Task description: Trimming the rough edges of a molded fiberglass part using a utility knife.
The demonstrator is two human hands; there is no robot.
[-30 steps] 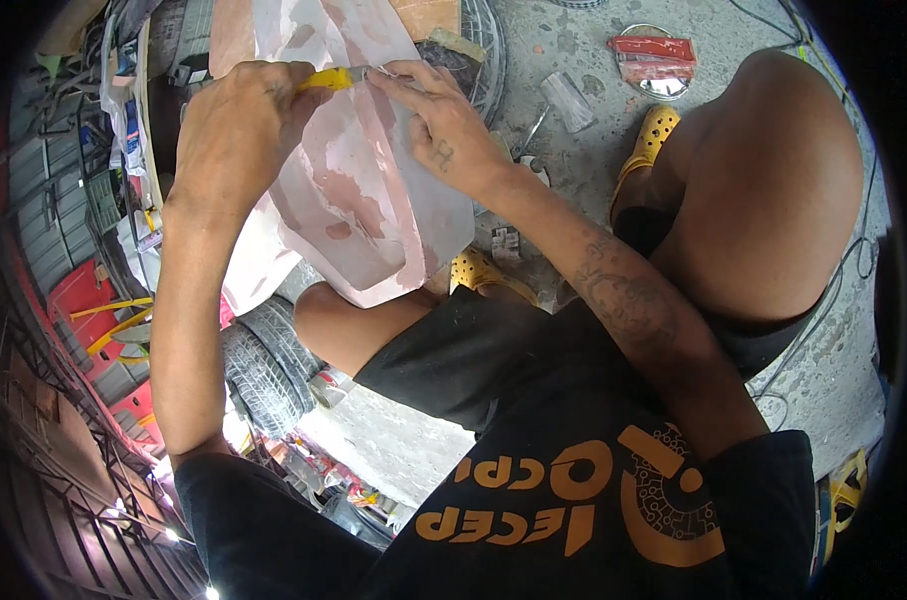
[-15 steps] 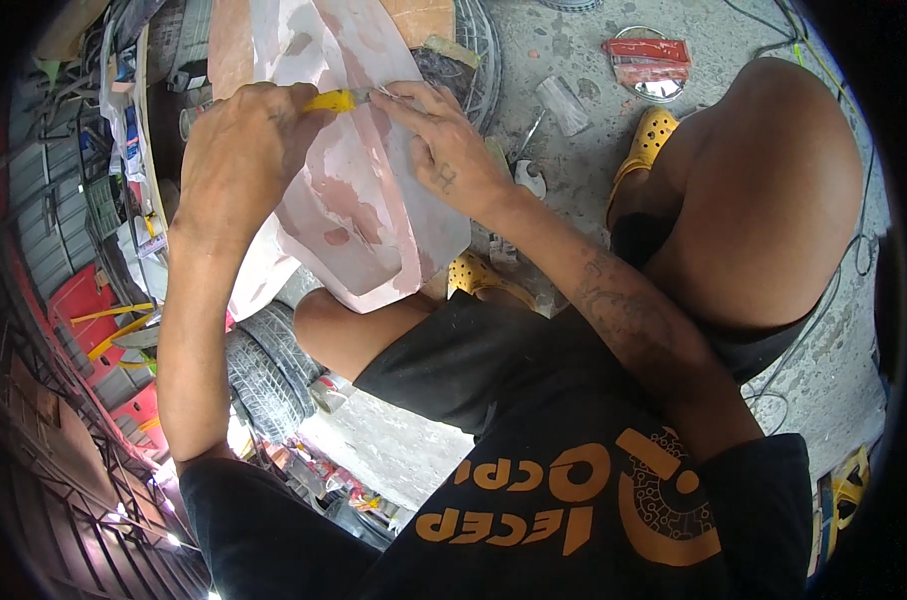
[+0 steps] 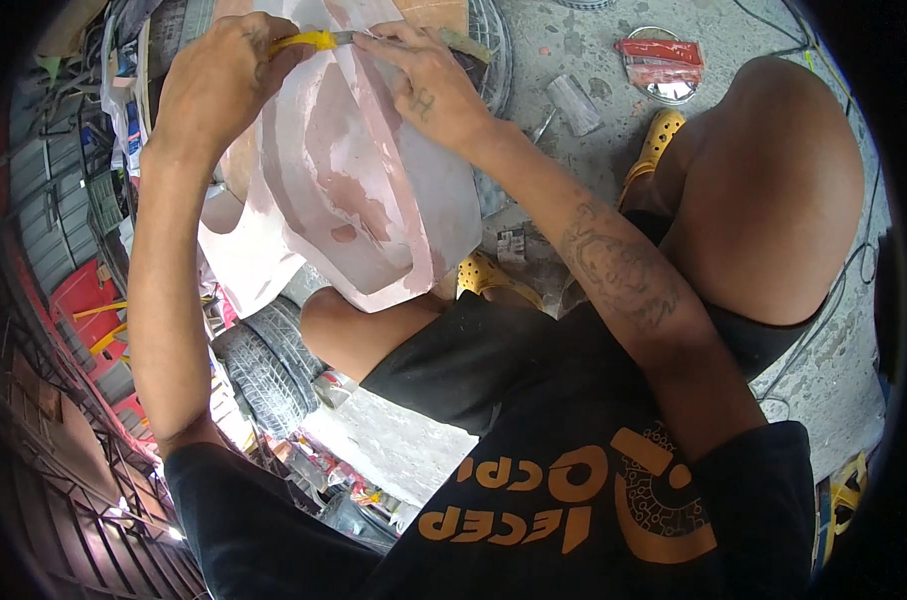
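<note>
A large primed body panel (image 3: 324, 150), pale grey with pinkish patches, lies in front of me with its near end by my left knee. Both hands are over its far part. My left hand (image 3: 214, 75) is closed around the yellow handle of what looks like a utility knife (image 3: 317, 40), held crosswise above the panel. At the knife's grey end, the fingertips of my right hand (image 3: 424, 75) are pressed together against it. How the blade meets the panel is too small to make out.
Tyres (image 3: 264, 370) stand left of my knee. On the concrete floor lie a round mirror-like disc with a red block (image 3: 662, 62) on it, a clear plastic piece (image 3: 574, 105) and a small printed packet (image 3: 512, 246). A dark cable (image 3: 854, 260) runs along the right.
Both hands and the knife have moved together, away from me and slightly left, toward the panel's far end. The panel appears slightly lower and farther right in view.
</note>
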